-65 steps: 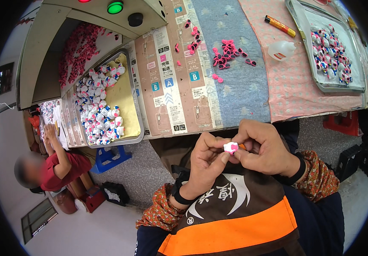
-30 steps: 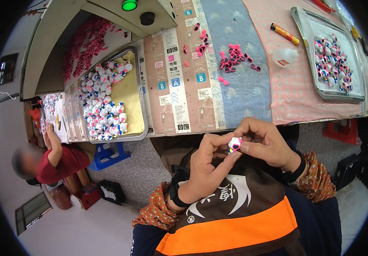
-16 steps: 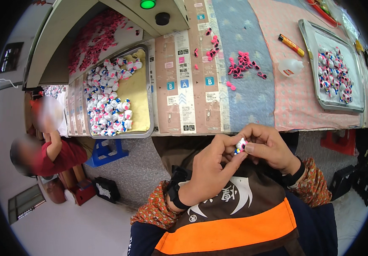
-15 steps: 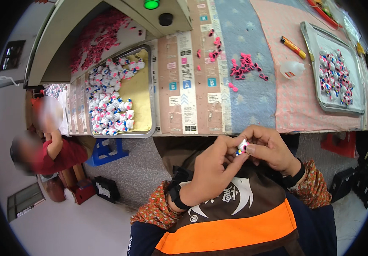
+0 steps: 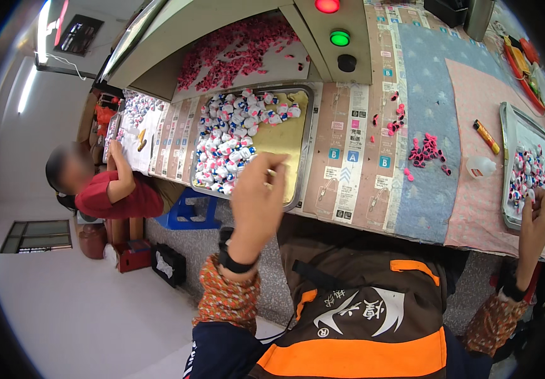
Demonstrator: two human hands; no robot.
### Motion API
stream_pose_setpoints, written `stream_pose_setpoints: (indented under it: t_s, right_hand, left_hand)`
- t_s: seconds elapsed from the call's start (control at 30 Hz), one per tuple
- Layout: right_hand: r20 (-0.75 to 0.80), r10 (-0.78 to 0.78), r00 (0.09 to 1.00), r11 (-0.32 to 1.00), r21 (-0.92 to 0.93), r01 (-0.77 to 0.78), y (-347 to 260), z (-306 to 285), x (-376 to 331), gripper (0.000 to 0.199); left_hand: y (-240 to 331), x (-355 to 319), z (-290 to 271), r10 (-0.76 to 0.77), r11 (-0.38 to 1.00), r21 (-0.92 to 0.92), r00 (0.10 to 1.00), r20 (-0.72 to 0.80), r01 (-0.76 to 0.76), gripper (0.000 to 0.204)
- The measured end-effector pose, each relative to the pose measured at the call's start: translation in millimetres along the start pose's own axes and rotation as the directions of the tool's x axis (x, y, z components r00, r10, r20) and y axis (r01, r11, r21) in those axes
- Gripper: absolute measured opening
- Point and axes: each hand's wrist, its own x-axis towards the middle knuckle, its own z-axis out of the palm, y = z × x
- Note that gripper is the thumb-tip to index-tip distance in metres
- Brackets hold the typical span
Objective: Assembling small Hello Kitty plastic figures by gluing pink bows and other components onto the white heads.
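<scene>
My left hand (image 5: 258,203) is over the near right part of a metal tray (image 5: 308,126) lined with yellow, beside a heap of small white cat-like figurines (image 5: 225,148) with blue and pink parts. Its fingers are curled and slightly blurred; what they hold, if anything, is hidden. At the far right, my right hand (image 5: 538,218) reaches into a second metal tray (image 5: 506,211) lined with white. Its bent fingertips are closed at a small figurine (image 5: 527,198) beside a pile of similar figurines (image 5: 526,167).
Small pink pieces (image 5: 427,150) lie on the blue cloth, and many more (image 5: 241,50) under a beige machine (image 5: 354,63) with lit buttons. A white bottle (image 5: 481,167) and an orange tube (image 5: 486,136) lie near the right tray. A person in red (image 5: 121,189) sits at the left.
My hands were together over my lap, holding one figurine. They have parted: the left moved to the left tray, the right to the right tray. The view has shifted leftward.
</scene>
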Motion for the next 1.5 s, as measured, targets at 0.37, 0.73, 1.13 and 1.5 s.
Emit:
stream_pose_setpoints:
  t_s: [0.37, 0.73, 1.13, 1.5]
  right_hand:
    - [-0.098, -0.3, 0.949, 0.926, -0.268, 0.265, -19.7, 2.1, 9.6, 0.03]
    - [0.235, -0.147, 0.961, 0.912, 0.408, 0.04, -105.6, 40.4, -11.0, 0.05]
    - [0.301, -0.077, 0.951, 0.789, 0.602, -0.127, -92.4, 67.8, -8.0, 0.027]
    - [0.546, -0.302, 0.781, 0.627, 0.731, -0.269, -151.9, 2.7, -50.9, 0.042]
  left_hand:
    - [-38.4, 25.8, 0.0, 0.166, 0.843, 0.496, 0.978, 0.129, -0.208, 0.024]
    - [-36.5, 29.3, 2.6, 0.14, 0.922, 0.359, 0.99, 0.037, -0.143, 0.027]
    - [63.0, -30.3, 42.9, -0.024, 0.446, -0.779, 0.875, 0.483, 0.441, 0.034]
    - [72.0, -62.6, 78.9, 0.084, 0.396, -0.752, 0.794, 0.602, 0.527, 0.033]
